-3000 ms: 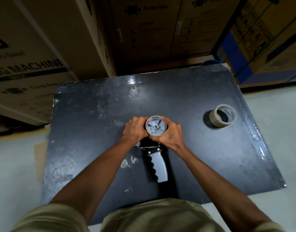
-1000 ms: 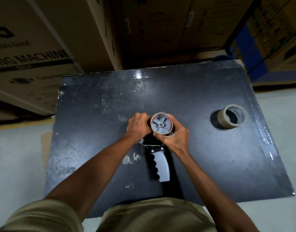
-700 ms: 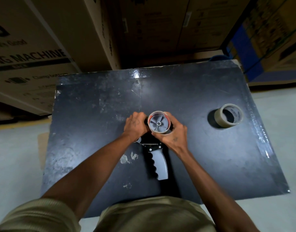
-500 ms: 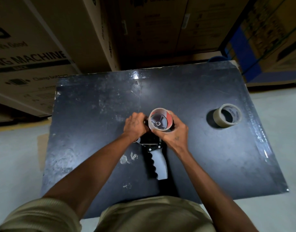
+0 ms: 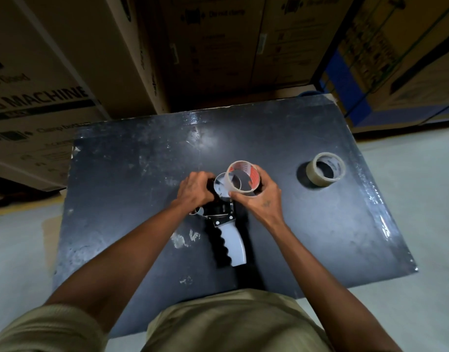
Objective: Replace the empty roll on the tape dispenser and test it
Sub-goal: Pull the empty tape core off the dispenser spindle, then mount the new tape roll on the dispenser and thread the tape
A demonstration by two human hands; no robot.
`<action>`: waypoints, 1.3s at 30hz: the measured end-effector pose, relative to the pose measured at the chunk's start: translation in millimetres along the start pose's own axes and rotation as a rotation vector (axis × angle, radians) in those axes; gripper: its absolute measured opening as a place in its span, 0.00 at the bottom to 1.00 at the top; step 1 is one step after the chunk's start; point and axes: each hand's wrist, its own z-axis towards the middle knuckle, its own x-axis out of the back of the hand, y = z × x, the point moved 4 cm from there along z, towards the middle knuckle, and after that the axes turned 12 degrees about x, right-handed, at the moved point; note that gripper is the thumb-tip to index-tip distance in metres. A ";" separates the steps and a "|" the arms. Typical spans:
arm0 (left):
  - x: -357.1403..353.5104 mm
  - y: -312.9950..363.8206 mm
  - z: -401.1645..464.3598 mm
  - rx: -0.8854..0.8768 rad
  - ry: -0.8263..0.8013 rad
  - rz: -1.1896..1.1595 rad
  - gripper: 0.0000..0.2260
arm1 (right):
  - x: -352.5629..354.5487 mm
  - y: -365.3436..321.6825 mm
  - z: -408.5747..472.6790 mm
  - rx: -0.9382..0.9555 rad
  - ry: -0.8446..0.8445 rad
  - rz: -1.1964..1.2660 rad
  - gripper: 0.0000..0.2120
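Black table (image 5: 121, 174): right hand (image 5: 261, 199) grips empty roll (image 5: 242, 179), left hand (image 5: 195, 193) dispenser (image 5: 228, 232) (handle toward person)

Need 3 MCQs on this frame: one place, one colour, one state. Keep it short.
1. Where is the beige full tape roll?
A. On the black tabletop, to the person's right
B. On the dispenser
C. On the floor

2. What colour is the tape dispenser's wavy handle?
A. Red
B. Light grey
C. Blue

3. What is the right hand doing?
A. Resting flat
B. Holding the handle
C. Holding the empty clear roll core

A: it lies on the tabletop, apart from both hands.
B: the handle is pale grey.
C: its fingers curl round the core beside the hub.
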 end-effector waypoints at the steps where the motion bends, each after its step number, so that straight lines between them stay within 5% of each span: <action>1: 0.0 -1.1 -1.1 -0.006 -0.010 -0.007 0.17 | 3.2 1.0 -1.6 0.001 0.008 0.002 0.35; 14: -5.0 -10.6 -10.7 -0.050 0.017 -0.173 0.43 | 67.2 53.3 -51.6 -0.165 0.176 -0.126 0.32; 30: -6.5 -4.1 -18.8 -0.126 0.067 -0.195 0.31 | 171.1 83.0 -109.1 -0.261 0.500 -0.357 0.35; 39: -5.2 -12.3 -15.3 -0.135 0.046 -0.155 0.38 | 216.4 109.4 -119.3 -0.363 0.694 -0.350 0.35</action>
